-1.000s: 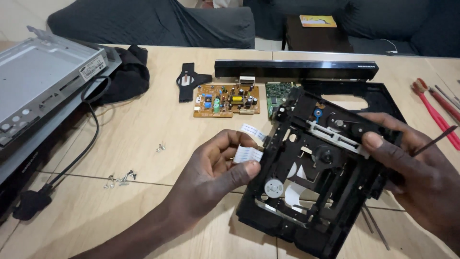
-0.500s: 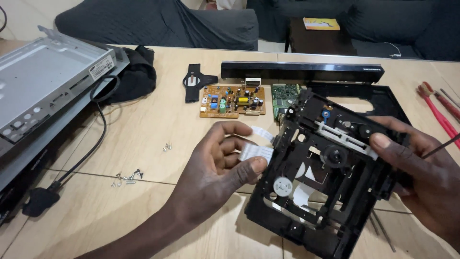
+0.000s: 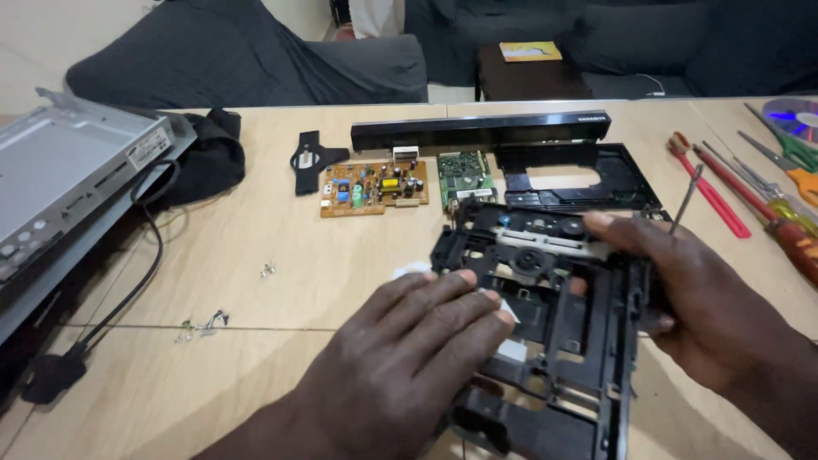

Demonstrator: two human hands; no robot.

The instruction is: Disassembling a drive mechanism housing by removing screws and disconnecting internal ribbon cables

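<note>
A black disc drive mechanism (image 3: 545, 255) lies tilted on the wooden table (image 3: 256, 383) in front of me. My left hand (image 3: 409, 366) rests over its left side, fingers stretched across a white ribbon cable (image 3: 511, 347). My right hand (image 3: 707, 307) grips the mechanism's right edge, thumb on the top rail. The same hand also holds a thin screwdriver whose metal shaft (image 3: 686, 198) sticks up past my fingers.
Behind the drive lie an orange circuit board (image 3: 373, 187), a green board (image 3: 464, 175), a black front panel (image 3: 477, 129) and a black chassis frame (image 3: 596, 179). A grey metal cover (image 3: 68, 170) and black cable (image 3: 128, 281) sit left. Loose screws (image 3: 204, 322) lie nearby; red-handled screwdrivers (image 3: 707, 183) right.
My left hand has let go of its pinch on the ribbon cable and now lies flat over it. The drive has tipped more upright and sits closer to me.
</note>
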